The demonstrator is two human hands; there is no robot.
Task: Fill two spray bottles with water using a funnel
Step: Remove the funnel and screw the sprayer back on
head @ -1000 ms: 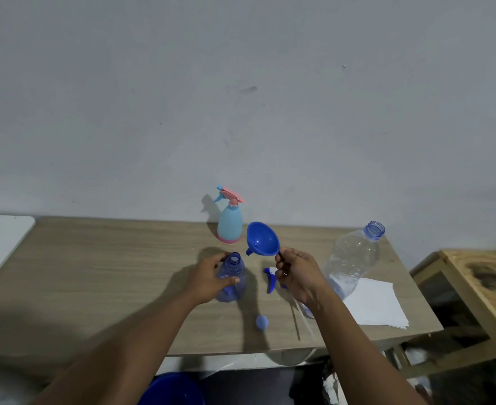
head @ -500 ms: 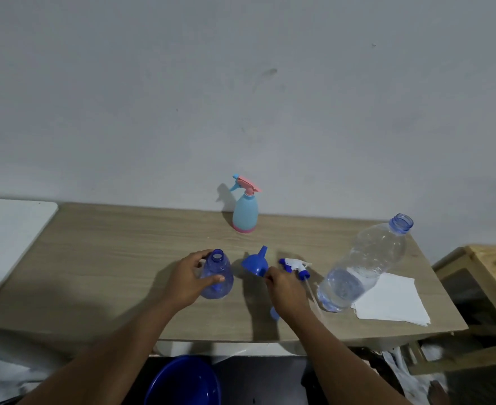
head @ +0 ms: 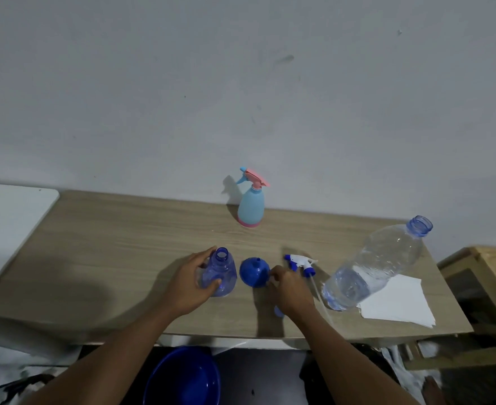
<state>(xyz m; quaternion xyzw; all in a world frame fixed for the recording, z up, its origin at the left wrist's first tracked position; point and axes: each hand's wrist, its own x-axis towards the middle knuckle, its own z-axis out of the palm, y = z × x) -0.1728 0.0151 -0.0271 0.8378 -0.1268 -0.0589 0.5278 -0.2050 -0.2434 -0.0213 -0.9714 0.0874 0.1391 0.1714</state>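
Funnel was laid mouth-down on table, just beside uncapped blue spray bottle, which was gripped round its body by left hand. Right hand was curled at funnel rim; actual pinch could not be told. Next, as judged: spout to be seated in neck, water bottle tipped. No writing was legible.

Head-height view down onto table.

We see a dark blue funnel, a translucent blue bottle, a pale blue sprayer trimmed pink, and a light wood-grain table.
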